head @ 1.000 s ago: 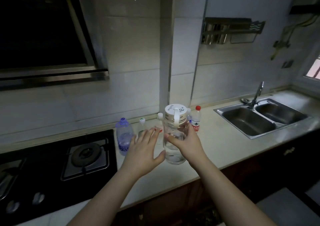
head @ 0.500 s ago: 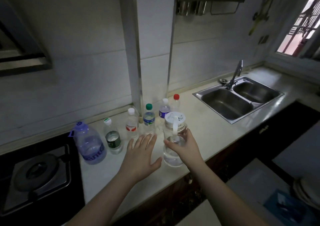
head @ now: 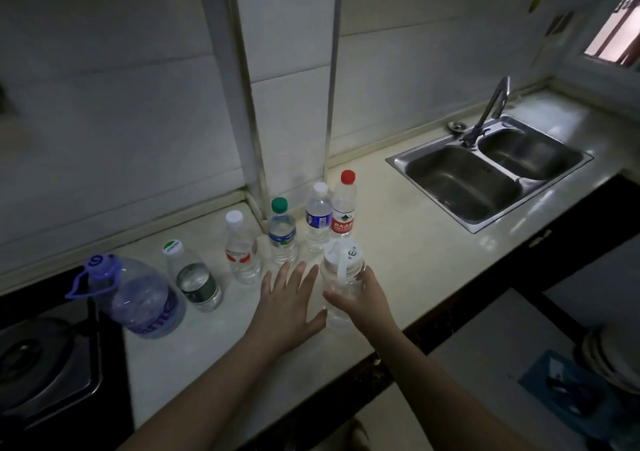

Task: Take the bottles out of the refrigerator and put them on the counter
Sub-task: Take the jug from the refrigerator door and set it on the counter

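A clear bottle with a white strap lid [head: 341, 279] stands upright on the pale counter [head: 408, 243]. My right hand [head: 363, 298] is wrapped around its right side. My left hand [head: 287, 301] hovers flat just left of it, fingers spread, holding nothing. Behind them stands a row of small bottles: red-capped [head: 343, 208], white-capped with blue label [head: 318, 218], green-capped [head: 282, 232], white-capped with red label [head: 240, 246], and a short one with a green-white cap [head: 192, 277]. A large purple-capped jug [head: 138, 298] stands at the left end.
A double steel sink [head: 485, 170] with a tap lies to the right. A black gas hob [head: 41, 357] borders the counter on the left. The tiled wall rises behind the bottles. The counter's front edge runs just below my wrists.
The view has swung down and to the right, showing the whole bottle row. My hands stay at the strap-lid bottle, which now rests low on the counter.
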`<action>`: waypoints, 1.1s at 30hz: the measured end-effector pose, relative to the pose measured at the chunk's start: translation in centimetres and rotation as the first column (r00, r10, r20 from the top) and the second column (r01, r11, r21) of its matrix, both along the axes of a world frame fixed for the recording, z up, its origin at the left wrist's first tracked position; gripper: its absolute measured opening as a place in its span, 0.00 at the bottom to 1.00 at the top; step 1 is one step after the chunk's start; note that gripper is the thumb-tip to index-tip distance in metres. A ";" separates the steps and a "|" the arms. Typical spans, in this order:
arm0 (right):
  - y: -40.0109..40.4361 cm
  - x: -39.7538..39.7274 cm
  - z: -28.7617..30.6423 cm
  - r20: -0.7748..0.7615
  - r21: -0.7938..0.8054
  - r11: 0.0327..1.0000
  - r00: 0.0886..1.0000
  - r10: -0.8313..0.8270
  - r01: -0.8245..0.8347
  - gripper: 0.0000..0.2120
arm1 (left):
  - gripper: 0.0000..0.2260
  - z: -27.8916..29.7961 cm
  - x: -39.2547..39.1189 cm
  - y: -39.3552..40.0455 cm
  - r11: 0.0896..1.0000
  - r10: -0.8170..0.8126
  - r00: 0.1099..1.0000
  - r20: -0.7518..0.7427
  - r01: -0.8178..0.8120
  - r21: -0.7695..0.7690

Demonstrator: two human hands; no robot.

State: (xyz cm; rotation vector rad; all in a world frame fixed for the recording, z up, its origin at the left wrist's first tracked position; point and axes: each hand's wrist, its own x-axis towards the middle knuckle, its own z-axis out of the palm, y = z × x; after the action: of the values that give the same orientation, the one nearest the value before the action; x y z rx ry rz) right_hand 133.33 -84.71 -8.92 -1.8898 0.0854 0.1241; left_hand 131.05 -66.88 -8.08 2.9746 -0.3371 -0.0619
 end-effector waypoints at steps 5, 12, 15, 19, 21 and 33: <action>-0.6 3.4 -2.6 0.000 0.034 0.999 0.999 0.033 -0.033 0.36 | 0.38 -0.9 1.8 -1.0 0.995 0.105 0.992 -0.065 -0.104 0.005; -1.6 7.6 -3.9 0.068 0.048 0.981 0.980 0.185 -0.189 0.33 | 0.39 -1.6 2.7 -2.5 0.977 0.212 0.973 -0.093 -0.209 0.040; -1.8 8.8 -4.5 -0.009 0.110 0.973 0.979 0.204 -0.202 0.32 | 0.39 -2.0 2.7 -3.0 0.969 0.246 0.964 -0.102 -0.243 0.047; -1.3 10.4 -4.7 0.024 0.112 0.965 0.972 0.234 -0.235 0.28 | 0.39 -2.2 2.7 -3.4 0.955 0.294 0.950 -0.106 -0.289 0.063; -1.2 11.1 -4.9 0.028 0.119 0.958 0.965 0.260 -0.262 0.28 | 0.38 -2.2 2.8 -3.8 0.951 0.309 0.945 -0.103 -0.305 0.055; -1.7 11.6 -6.4 0.038 0.021 0.937 0.937 0.348 -0.349 0.44 | 0.37 -2.6 2.6 -5.4 0.934 0.356 0.927 -0.117 -0.351 0.062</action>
State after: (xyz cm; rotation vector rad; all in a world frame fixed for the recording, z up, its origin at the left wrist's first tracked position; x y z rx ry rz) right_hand 144.89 -86.43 -15.30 -1.8634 -0.2763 0.3335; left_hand 133.64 -72.27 -10.72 2.9995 0.2212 -0.2177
